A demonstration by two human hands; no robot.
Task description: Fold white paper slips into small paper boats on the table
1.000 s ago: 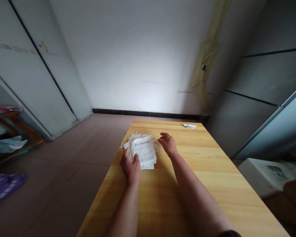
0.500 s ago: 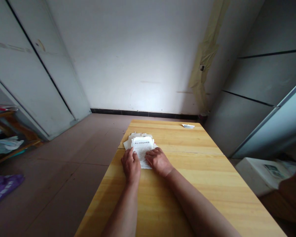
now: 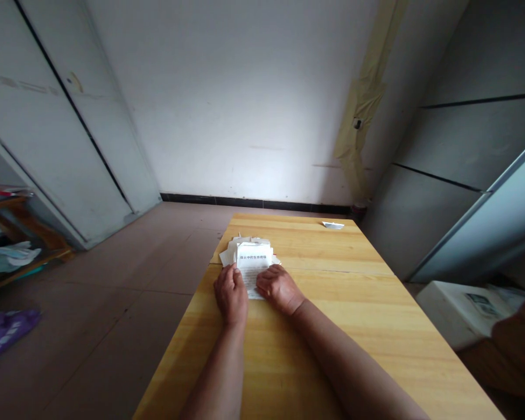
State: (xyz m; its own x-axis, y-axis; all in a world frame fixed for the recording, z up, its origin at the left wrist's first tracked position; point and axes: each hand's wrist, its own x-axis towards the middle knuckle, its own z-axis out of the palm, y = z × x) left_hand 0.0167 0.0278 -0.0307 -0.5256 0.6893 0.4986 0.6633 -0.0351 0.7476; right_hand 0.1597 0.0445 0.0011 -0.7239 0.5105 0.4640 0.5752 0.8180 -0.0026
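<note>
Resting at both sides of a paper stack (image 3: 252, 273), two bare hands. Left hand (image 3: 231, 296): half-open, fingers loosely bent along the stack's left edge, thumb close to the top sheet; can't tell if it's pinching. Right hand (image 3: 280, 289): fingers curled over, touching the right part of the top sheet; fingertips mostly hidden, so can't tell if it grips.

Stack lies flat on the wooden table (image 3: 332, 332), between the hands and running on past the fingertips. White, slightly greyish sheets, near edge showing in the gap between the hands. Top sheet fairly straight; sheets under it messy, fanned out, corners jutting beyond the left fingertips and a bit past the right hand.

Writing: small print lines between the hands, too tiny to read. Past the fingertips, bold Chinese heading across the top sheet, middle part reads 中的生命, rest soft.

Far left of the left hand, on the floor, purple bag (image 3: 9, 333) with pale lettering, unreadable. Well right of the right hand, white box (image 3: 448, 312) with a dark picture on it. Beyond the right hand, near the table's far edge, small folded white paper (image 3: 333, 225). Farthest: pale wall (image 3: 245, 111) with tan tape (image 3: 362, 99).
</note>
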